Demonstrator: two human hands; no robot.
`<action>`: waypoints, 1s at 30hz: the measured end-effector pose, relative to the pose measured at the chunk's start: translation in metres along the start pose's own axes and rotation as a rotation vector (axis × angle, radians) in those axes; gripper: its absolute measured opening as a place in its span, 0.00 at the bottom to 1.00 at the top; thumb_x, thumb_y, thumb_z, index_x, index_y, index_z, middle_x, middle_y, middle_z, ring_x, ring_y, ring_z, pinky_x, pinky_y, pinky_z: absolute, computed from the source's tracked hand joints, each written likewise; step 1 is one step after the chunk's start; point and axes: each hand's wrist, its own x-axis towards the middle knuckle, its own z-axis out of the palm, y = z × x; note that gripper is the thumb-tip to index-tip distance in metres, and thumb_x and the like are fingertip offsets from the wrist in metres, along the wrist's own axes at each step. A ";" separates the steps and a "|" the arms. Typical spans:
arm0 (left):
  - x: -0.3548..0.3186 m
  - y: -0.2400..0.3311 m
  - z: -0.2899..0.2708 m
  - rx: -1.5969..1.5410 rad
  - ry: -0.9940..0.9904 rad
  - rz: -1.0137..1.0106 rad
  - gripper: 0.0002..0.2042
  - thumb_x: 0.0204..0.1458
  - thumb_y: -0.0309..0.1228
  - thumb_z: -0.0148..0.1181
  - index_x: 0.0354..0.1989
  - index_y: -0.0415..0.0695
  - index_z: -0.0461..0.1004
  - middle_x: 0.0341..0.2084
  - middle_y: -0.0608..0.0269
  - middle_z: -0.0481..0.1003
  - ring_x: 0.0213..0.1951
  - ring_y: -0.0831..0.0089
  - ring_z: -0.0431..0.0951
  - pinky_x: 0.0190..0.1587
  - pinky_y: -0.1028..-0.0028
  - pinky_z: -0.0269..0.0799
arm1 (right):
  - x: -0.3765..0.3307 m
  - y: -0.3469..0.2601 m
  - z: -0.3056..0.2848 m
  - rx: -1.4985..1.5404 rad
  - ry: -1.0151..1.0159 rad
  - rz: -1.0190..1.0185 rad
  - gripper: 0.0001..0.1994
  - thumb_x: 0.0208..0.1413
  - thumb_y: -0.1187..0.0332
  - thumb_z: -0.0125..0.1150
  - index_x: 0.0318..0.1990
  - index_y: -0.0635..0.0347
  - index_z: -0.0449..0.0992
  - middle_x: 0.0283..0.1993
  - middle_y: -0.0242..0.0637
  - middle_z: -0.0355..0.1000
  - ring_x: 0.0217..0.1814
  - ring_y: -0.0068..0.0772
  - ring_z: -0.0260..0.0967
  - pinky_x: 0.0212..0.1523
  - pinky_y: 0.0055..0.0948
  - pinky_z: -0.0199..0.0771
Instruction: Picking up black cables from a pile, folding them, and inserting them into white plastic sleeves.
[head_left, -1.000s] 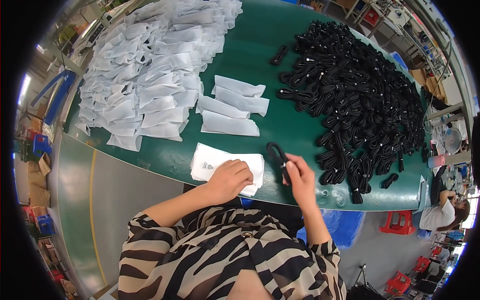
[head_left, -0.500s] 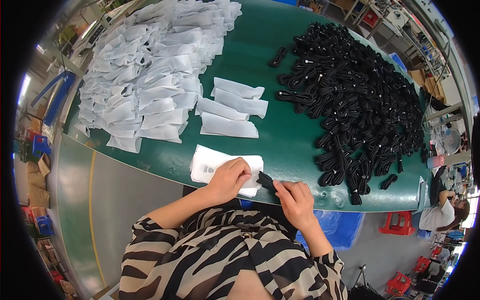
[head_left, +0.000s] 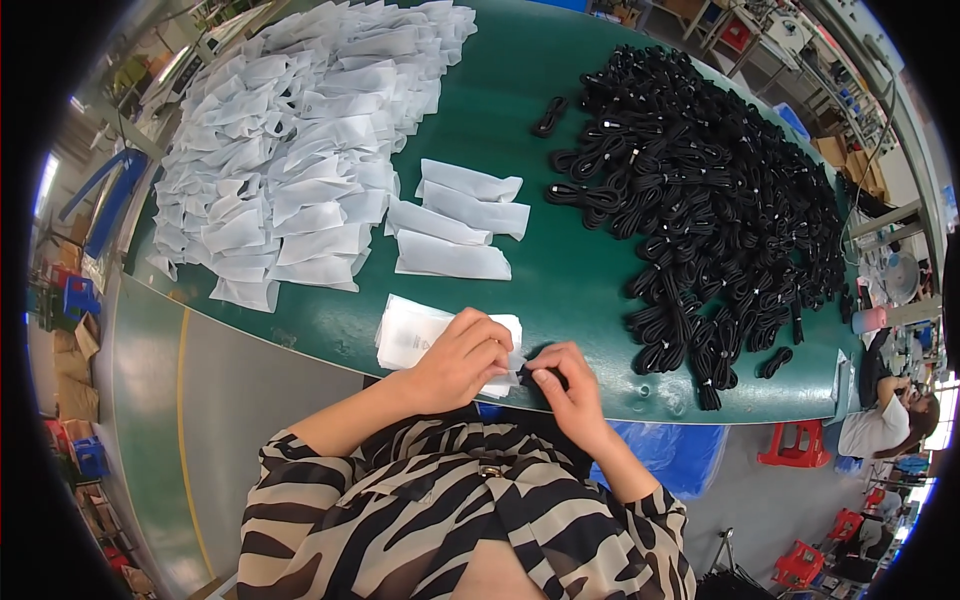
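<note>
A stack of flat white pouches (head_left: 402, 338) lies at the table's near edge, with a dark printed mark on the top one. My left hand (head_left: 462, 350) rests over its right half, fingers curled and pinching the top pouch's right end. Up against that end, my right hand (head_left: 568, 383) grips a bundled black cable (head_left: 526, 376), most of it hidden by the fingers. Whether the cable's tip is inside the pouch is hard to make out. Just beyond the stack lie several plump pouches (head_left: 452, 257), side by side.
A large heap of whitish pouches (head_left: 300, 140) covers the green table's (head_left: 500, 100) far left. On the right is a big pile of bundled black cables (head_left: 700, 190), with one loose bundle (head_left: 550, 117) left of it. A red stool (head_left: 796, 446) and a seated person (head_left: 885, 425) are beyond the right edge.
My right hand has moved left with the cable bundle, up to the pouch's end. My left fingers have shifted slightly right and now pinch the lifted pouch edge.
</note>
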 end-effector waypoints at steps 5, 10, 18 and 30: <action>0.008 -0.001 -0.018 -0.064 0.059 -0.111 0.09 0.46 0.20 0.64 0.32 0.42 0.69 0.42 0.58 0.71 0.45 0.55 0.69 0.49 0.62 0.66 | 0.018 -0.022 0.015 0.040 0.052 -0.147 0.19 0.56 0.79 0.62 0.56 0.62 0.72 0.52 0.47 0.66 0.49 0.37 0.67 0.43 0.29 0.73; 0.020 -0.020 -0.055 -0.409 0.328 -0.254 0.03 0.56 0.20 0.56 0.34 0.42 0.68 0.44 0.58 0.71 0.47 0.63 0.71 0.54 0.65 0.67 | 0.072 -0.007 0.001 -0.240 0.218 -0.295 0.21 0.54 0.81 0.61 0.56 0.61 0.73 0.56 0.49 0.66 0.53 0.44 0.69 0.46 0.35 0.75; 0.077 -0.078 -0.096 -0.134 0.465 -0.144 0.03 0.59 0.21 0.54 0.38 0.38 0.67 0.44 0.55 0.71 0.49 0.62 0.74 0.51 0.68 0.70 | 0.173 0.082 -0.048 -1.189 0.301 -0.285 0.20 0.51 0.74 0.66 0.53 0.56 0.74 0.52 0.45 0.71 0.60 0.48 0.65 0.58 0.43 0.66; -0.014 -0.004 -0.003 0.022 -0.231 -0.087 0.12 0.49 0.27 0.68 0.40 0.42 0.72 0.35 0.57 0.71 0.41 0.57 0.73 0.44 0.63 0.69 | 0.092 0.041 -0.041 -0.208 0.281 0.219 0.11 0.62 0.70 0.60 0.49 0.64 0.75 0.29 0.35 0.74 0.27 0.20 0.70 0.29 0.23 0.68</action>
